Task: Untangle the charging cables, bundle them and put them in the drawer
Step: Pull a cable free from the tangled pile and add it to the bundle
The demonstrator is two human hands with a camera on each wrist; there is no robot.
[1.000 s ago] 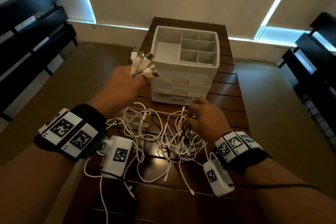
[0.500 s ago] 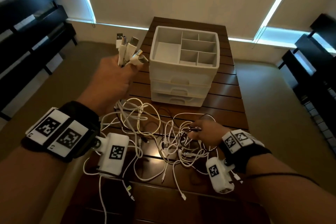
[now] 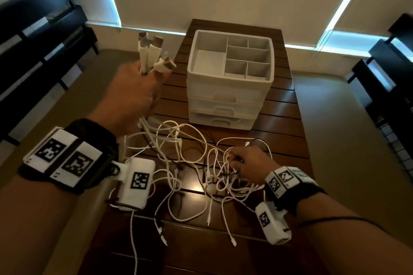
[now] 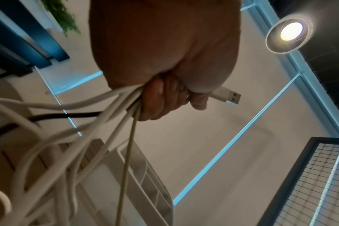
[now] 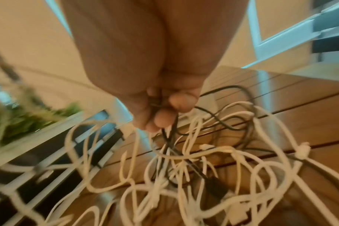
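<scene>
A tangle of white and black charging cables (image 3: 192, 163) lies on the dark wooden table (image 3: 286, 140). My left hand (image 3: 136, 94) is raised left of the drawer unit and grips a bunch of cable ends, with several USB plugs (image 3: 152, 51) sticking up out of the fist. In the left wrist view the fingers (image 4: 161, 97) curl round the cords, one plug (image 4: 228, 95) poking out. My right hand (image 3: 248, 165) sits low on the tangle and pinches a thin black cable (image 5: 168, 130) between its fingertips. The white drawer unit (image 3: 228, 94) has its drawers closed.
The unit's top is an open tray with dividers (image 3: 245, 58). Dark shelving (image 3: 33, 35) stands at the left, dark furniture (image 3: 391, 62) at the right. Loose cable ends (image 3: 232, 241) trail toward the table's near edge.
My left hand has lifted the bunch of plug ends up and to the left, drawing the cords taut. My right hand has dropped down onto the tangle and taken hold of the black cable.
</scene>
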